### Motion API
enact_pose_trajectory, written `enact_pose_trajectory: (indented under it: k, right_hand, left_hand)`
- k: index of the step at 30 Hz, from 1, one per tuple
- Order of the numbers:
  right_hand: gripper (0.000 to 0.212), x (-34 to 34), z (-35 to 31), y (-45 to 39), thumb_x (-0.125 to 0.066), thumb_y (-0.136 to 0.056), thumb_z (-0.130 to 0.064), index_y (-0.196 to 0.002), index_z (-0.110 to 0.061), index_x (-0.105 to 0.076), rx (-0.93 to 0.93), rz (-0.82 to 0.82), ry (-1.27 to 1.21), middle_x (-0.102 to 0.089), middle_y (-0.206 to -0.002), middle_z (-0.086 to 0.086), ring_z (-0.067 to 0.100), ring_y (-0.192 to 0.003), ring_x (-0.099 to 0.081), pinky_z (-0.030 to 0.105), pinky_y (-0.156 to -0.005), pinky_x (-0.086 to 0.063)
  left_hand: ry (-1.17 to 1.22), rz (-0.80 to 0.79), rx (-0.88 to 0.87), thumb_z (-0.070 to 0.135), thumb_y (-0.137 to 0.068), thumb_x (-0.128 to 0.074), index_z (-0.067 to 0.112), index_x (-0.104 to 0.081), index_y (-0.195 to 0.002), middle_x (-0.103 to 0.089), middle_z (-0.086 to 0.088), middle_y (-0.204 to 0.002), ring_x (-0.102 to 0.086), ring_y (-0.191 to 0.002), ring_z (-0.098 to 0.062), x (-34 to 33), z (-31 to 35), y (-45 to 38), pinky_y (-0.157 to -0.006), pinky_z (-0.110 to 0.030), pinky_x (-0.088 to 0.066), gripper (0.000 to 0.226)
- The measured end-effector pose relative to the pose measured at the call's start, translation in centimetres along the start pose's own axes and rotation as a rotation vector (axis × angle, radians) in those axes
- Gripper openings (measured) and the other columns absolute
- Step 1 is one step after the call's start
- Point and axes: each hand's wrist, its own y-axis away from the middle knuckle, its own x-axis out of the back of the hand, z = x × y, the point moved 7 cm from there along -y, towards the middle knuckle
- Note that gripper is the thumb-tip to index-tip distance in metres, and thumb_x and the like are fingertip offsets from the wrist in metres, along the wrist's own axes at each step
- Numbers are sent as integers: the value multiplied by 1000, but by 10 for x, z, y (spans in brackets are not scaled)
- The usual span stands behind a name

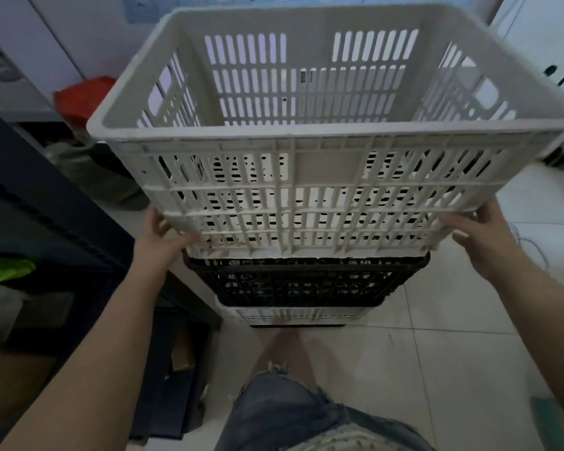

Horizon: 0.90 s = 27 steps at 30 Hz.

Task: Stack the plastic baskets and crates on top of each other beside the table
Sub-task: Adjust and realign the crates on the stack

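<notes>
1. Top crate (326,177) sits on the second crate (303,281), which sits on a lower crate (297,314); stack stands on the floor (437,369).
2. Left hand (163,237) at top crate's lower left corner, right hand (482,236) at its lower right.
3. Table (46,203) left of stack.
4. Bag (82,99) behind, left of top crate.

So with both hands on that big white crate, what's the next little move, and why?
Probably ease the white crate straight down and let go. It sits on or just above the black crate, the left hand and right hand gripping its bottom corners, so the stack seems nearly set.
</notes>
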Motion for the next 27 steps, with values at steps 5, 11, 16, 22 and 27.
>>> enact_pose_trajectory:
  k: [5, 11, 16, 22, 27]
  right_hand:
    - [86, -14, -42, 13, -89, -32, -51, -103, -40, -44, 60, -16, -88, -60, -108, -17, 8, -98, -62, 35, -72, -59]
    - [110, -14, -46, 22, -90, -17, -51, -114, -29, -44, 67, 18, -55, -64, -101, -9, 7, -88, -65, 28, -57, -56]
    - [124, -15, -43, 26, -90, -14, -55, -124, -27, -40, 26, 22, -18, -64, -114, -1, 17, -102, -65, 44, -76, -55]
    - [96, -12, -36, 28, -88, -58, -23, -138, -18, -35, -21, -87, 72, -59, -130, 5, 21, -109, -62, 23, -57, -56]
    - [77, 1, -40, 14, -77, -73, -5, -138, -13, -36, 0, -65, 165, -57, -131, 4, 20, -113, -55, 23, -68, -45]
  left_hand:
    - [110, -9, -50, -3, -74, -74, 21, -41, -120, -55, 1, -118, -54, -115, -23, 0, 42, 10, -101, -45, -47, 61]
    - [59, 44, 37, -7, -61, -81, 19, -35, -137, -52, -8, -137, -53, -123, -32, 11, 54, 4, -94, -53, -49, 92]
    - [3, 49, 4, -5, -58, -84, 19, -36, -137, -52, -8, -136, -53, -121, -32, 28, 59, 5, -87, -53, -53, 95]
    - [27, 86, 20, -5, -59, -84, 20, -34, -140, -48, -7, -142, -49, -127, -31, 27, 46, 25, -98, -53, -47, 99]
    - [-17, 125, 27, 3, -54, -88, 22, -36, -139, -49, -4, -143, -47, -130, -29, 22, 52, 32, -103, -53, -44, 102]
